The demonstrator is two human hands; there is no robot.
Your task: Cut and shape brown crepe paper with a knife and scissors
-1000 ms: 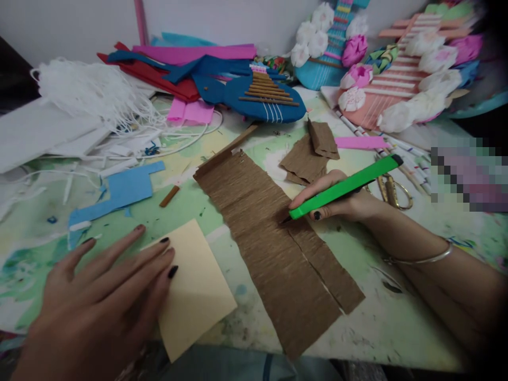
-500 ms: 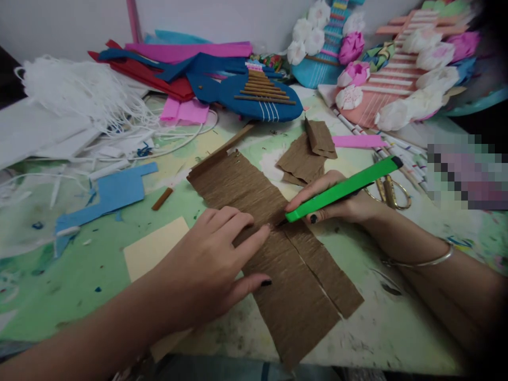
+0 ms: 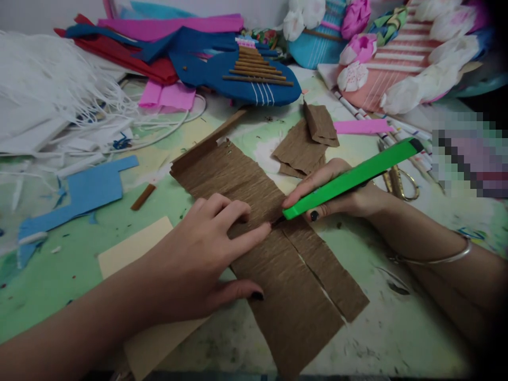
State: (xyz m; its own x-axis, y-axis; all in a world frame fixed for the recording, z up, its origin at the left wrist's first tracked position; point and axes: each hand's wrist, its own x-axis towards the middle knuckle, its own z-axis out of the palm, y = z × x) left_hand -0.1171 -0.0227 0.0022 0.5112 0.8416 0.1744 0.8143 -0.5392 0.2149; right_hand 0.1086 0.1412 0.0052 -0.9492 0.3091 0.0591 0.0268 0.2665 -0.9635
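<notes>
Fingers of the left hand [image 3: 206, 248] lie spread and pressed flat on the brown crepe paper strip [image 3: 262, 248], which stretches across the table [image 3: 397, 328] beneath them. Right hand [image 3: 341, 193] pinches a green cutter [image 3: 349, 179], tip on the paper just beside the left forefinger. Half a second ago the scene looked nearly the same; a second ago the left hand lay on the cream card [image 3: 135, 248].

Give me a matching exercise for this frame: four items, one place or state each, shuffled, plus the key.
Items:
1. green cutter
2. brown crepe sheet
3. cream card
4. scissors

Places or states:
A. partly under the left forearm
B. held in the right hand
C. on the table behind the right hand
D. pressed flat by the left hand

Pairs: 1-B, 2-D, 3-A, 4-C
</notes>
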